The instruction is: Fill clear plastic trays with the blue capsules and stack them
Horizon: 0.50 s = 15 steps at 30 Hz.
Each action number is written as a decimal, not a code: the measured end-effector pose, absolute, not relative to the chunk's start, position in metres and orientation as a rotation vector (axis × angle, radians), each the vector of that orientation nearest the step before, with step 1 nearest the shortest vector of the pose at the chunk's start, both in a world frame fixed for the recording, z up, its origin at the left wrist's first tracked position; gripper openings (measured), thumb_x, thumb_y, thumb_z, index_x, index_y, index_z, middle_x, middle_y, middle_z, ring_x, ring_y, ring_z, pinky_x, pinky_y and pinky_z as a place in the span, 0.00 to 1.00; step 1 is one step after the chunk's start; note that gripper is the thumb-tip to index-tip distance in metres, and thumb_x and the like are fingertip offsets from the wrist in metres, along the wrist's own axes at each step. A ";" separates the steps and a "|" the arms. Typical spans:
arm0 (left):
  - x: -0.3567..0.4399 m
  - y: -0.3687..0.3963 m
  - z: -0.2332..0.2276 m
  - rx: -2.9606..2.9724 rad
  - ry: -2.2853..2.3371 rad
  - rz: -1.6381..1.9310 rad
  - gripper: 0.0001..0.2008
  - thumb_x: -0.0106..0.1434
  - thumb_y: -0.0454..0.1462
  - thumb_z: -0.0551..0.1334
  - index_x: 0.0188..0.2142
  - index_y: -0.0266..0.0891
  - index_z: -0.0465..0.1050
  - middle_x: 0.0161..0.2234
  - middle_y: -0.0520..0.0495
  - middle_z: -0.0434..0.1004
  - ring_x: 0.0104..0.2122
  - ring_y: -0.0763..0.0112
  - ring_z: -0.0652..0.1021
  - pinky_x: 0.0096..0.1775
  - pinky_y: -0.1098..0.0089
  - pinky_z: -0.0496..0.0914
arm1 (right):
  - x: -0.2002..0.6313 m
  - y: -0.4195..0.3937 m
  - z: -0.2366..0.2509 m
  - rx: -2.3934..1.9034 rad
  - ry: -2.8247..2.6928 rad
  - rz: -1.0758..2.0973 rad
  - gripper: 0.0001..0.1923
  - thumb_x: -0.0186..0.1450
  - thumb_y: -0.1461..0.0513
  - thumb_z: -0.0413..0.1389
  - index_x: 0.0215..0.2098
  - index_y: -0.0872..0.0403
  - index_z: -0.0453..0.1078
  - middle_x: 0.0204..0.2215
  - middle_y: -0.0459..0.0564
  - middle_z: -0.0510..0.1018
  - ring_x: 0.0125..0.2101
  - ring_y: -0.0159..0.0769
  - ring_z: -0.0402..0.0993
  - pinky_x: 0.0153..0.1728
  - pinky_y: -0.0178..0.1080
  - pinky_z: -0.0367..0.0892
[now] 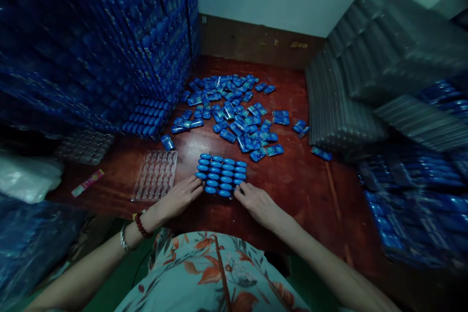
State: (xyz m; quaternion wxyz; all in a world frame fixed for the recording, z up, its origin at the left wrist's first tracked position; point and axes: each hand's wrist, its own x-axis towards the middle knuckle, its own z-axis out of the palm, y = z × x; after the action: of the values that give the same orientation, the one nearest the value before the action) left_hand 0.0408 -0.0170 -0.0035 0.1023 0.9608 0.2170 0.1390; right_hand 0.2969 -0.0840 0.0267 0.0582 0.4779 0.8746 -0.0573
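A block of glossy blue oval pieces (220, 174) lies on the reddish-brown table in neat rows; I cannot make out the tray under them. My left hand (187, 190) is at its left edge, fingers together and touching the end pieces. At the lower right corner, my right hand (253, 200) has its fingertips closed on the edge. Left of the block lies a clear plastic tray (155, 175) with rows of oval hollows, partly behind my left wrist. Beyond it spreads a loose heap of small blue packets (237, 112).
Tall stacks of blue-filled trays (146, 53) rise on the left. Grey-looking stacked clear trays (340, 87) stand on the right, with more blue packs (413, 209) below. A pink strip (88, 183) and a white plastic bag (29, 175) lie at the left.
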 end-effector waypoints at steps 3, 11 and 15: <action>0.044 -0.013 -0.005 2.835 0.603 0.389 0.14 0.67 0.30 0.48 0.47 0.36 0.68 0.41 0.42 0.71 0.42 0.65 0.71 0.45 0.64 0.70 | 0.290 -0.084 0.023 1.436 2.620 -0.152 0.11 0.62 0.73 0.49 0.39 0.56 0.68 0.33 0.52 0.72 0.33 0.37 0.68 0.28 0.36 0.65; 0.048 -0.005 -0.042 2.671 1.033 0.766 0.22 0.63 0.28 0.52 0.54 0.50 0.67 0.51 0.41 0.63 0.46 0.62 0.67 0.44 0.59 0.67 | 0.291 -0.081 0.001 1.985 2.521 -0.005 0.14 0.65 0.69 0.48 0.46 0.54 0.69 0.36 0.54 0.72 0.35 0.39 0.67 0.29 0.37 0.65; 0.058 0.013 -0.038 2.484 0.983 0.888 0.16 0.65 0.34 0.55 0.49 0.49 0.71 0.47 0.44 0.66 0.45 0.64 0.68 0.45 0.61 0.67 | 0.314 -0.075 -0.006 2.400 2.710 -0.285 0.13 0.67 0.64 0.48 0.48 0.51 0.70 0.38 0.51 0.72 0.36 0.34 0.70 0.34 0.34 0.67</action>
State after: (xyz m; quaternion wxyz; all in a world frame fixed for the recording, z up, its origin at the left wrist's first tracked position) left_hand 0.0585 0.0131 -0.0384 0.1627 0.8706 0.3447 0.3111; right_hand 0.3145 -0.0746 -0.0057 -0.2425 0.6411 0.7241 -0.0762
